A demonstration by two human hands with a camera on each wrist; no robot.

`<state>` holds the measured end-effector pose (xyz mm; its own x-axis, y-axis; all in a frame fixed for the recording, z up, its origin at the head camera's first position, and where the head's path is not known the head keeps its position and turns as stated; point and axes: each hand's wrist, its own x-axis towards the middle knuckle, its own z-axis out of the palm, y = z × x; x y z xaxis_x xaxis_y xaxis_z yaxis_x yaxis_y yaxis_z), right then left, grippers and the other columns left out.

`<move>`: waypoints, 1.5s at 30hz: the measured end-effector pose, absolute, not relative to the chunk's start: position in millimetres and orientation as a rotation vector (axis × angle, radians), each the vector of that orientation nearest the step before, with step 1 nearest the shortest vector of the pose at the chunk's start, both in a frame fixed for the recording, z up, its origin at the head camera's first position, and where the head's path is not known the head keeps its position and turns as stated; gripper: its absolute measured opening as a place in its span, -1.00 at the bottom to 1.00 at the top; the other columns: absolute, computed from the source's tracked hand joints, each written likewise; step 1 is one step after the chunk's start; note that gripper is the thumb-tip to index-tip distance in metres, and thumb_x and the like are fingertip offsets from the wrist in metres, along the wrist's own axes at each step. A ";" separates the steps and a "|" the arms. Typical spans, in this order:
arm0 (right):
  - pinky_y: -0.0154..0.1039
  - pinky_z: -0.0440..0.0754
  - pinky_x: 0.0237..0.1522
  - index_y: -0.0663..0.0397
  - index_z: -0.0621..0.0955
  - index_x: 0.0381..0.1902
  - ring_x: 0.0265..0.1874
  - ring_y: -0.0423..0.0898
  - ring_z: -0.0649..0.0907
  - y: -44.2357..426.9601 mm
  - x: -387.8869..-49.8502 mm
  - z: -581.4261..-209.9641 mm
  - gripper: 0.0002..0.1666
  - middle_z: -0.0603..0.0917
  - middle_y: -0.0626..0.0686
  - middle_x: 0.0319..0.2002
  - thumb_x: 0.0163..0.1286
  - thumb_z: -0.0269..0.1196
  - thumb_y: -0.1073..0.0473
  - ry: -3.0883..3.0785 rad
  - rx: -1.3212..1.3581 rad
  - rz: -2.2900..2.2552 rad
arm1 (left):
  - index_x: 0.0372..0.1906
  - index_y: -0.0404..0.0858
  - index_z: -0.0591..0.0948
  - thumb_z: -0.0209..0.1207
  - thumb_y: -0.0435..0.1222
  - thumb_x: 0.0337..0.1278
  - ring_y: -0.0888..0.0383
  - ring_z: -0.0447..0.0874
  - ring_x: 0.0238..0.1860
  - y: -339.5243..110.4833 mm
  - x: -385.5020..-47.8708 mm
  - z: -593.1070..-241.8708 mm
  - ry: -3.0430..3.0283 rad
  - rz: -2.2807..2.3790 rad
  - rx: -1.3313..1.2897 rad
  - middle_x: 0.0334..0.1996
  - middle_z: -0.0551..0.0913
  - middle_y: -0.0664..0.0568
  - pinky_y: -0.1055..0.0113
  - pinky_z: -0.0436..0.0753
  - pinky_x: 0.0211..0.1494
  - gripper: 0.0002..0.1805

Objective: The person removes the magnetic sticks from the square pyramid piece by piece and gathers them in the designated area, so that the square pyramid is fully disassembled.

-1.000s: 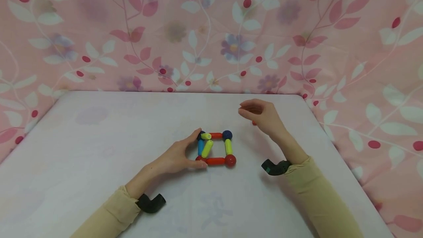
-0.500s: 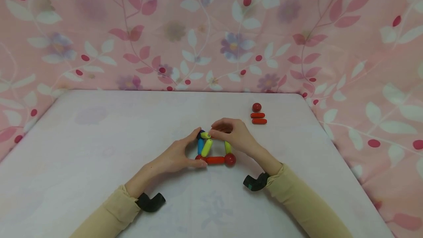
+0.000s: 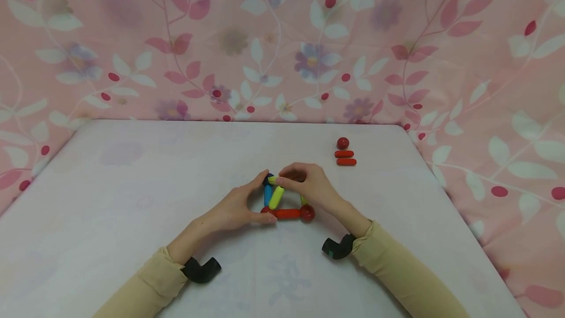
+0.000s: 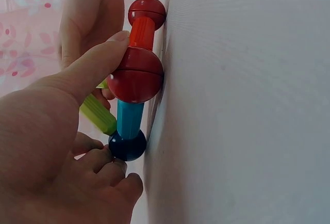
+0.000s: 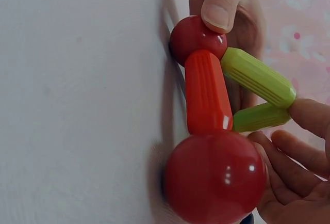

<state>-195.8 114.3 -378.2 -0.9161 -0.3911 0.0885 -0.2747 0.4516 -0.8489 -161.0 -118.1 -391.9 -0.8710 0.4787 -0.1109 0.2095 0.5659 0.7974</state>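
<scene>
A frame of magnetic sticks and balls lies on the white table, with a red stick (image 3: 288, 214) and red balls (image 3: 307, 213) along its near side. My left hand (image 3: 231, 207) grips its left side: the thumb presses a red ball (image 4: 136, 75), and fingers lie at a dark blue ball (image 4: 127, 146). Between those balls runs a blue stick (image 4: 130, 120). Two yellow-green sticks (image 5: 260, 78) slant up and meet at their tips. There my right hand (image 3: 313, 185) pinches their ends, covering the frame's far right part in the head view.
A loose red ball (image 3: 343, 143) and two red sticks (image 3: 346, 162) lie at the table's far right. Behind the white table (image 3: 132, 200) hangs a pink floral cloth (image 3: 282, 43). Each wrist carries a black mount (image 3: 201, 270).
My right hand has come from beside the loose red pieces, leftward and nearer, to the tips of the yellow-green sticks. The loose pieces are now uncovered. My left hand keeps its grip.
</scene>
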 end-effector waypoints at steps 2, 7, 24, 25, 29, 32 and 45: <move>-0.18 0.67 -0.05 -0.10 0.73 -0.09 -0.21 -0.15 0.69 115.1 -195.8 -378.2 -0.72 0.75 -0.12 -0.19 0.33 0.38 -0.07 2.585 -0.602 -1.458 | 0.62 0.01 -0.01 0.46 0.15 -0.07 -0.02 0.03 0.58 -118.1 -161.0 -391.9 2.487 1.205 0.561 0.58 0.10 0.09 -0.21 0.17 0.52 0.22; -0.19 0.67 -0.08 -0.10 0.74 -0.09 -0.21 -0.15 0.68 118.2 -196.0 -376.5 -0.73 0.76 -0.13 -0.20 0.35 0.36 -0.06 2.599 -0.602 -1.437 | 0.62 0.02 -0.01 0.46 0.15 -0.08 -0.02 0.03 0.58 -117.9 -161.2 -392.1 2.483 1.207 0.554 0.58 0.10 0.09 -0.21 0.16 0.52 0.22; -0.22 0.73 -0.06 0.10 0.72 -0.02 -0.20 -0.12 0.76 121.9 -202.1 -378.0 -0.73 0.78 0.00 -0.16 0.37 0.35 0.14 2.652 -0.570 -1.421 | 0.62 0.05 0.01 0.47 0.17 -0.11 -0.03 0.05 0.58 -119.0 -162.0 -392.7 2.489 1.199 0.543 0.58 0.11 0.08 -0.20 0.19 0.51 0.23; -0.22 0.73 -0.07 0.10 0.72 -0.01 -0.21 -0.11 0.75 122.1 -202.3 -378.4 -0.72 0.78 0.00 -0.16 0.36 0.36 0.14 2.653 -0.566 -1.419 | 0.62 0.05 0.00 0.47 0.17 -0.11 -0.02 0.04 0.58 -118.9 -162.0 -392.8 2.490 1.198 0.543 0.58 0.11 0.08 -0.20 0.18 0.51 0.23; -0.24 0.74 -0.11 0.07 0.72 -0.01 -0.25 -0.12 0.75 122.4 -202.2 -379.0 -0.69 0.78 0.00 -0.16 0.31 0.41 0.14 2.660 -0.548 -1.406 | 0.62 0.05 0.01 0.47 0.15 -0.10 -0.03 0.04 0.58 -118.5 -162.2 -393.0 2.489 1.201 0.544 0.58 0.11 0.08 -0.21 0.18 0.51 0.22; -0.27 0.74 -0.13 0.05 0.72 -0.02 -0.26 -0.13 0.75 122.2 -201.7 -378.6 -0.69 0.78 0.00 -0.16 0.29 0.43 0.14 2.666 -0.538 -1.395 | 0.62 0.03 0.01 0.48 0.14 -0.10 -0.03 0.05 0.58 -118.4 -162.4 -393.0 2.490 1.203 0.544 0.58 0.12 0.07 -0.21 0.18 0.51 0.22; -0.25 0.74 -0.11 0.04 0.74 -0.05 -0.24 -0.13 0.76 124.4 -202.9 -378.6 -0.73 0.78 0.00 -0.16 0.28 0.43 0.17 2.627 -0.545 -1.413 | 0.62 0.09 0.00 0.47 0.18 -0.13 -0.05 0.06 0.57 -117.7 -161.5 -392.9 2.497 1.183 0.503 0.58 0.12 0.07 -0.22 0.19 0.51 0.23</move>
<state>-202.9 124.4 -378.6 -0.9297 -0.3612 0.0722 -0.2593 0.5027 -0.8247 -161.5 -117.7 -392.9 -0.8826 0.4476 -0.1439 0.1722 0.5925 0.7870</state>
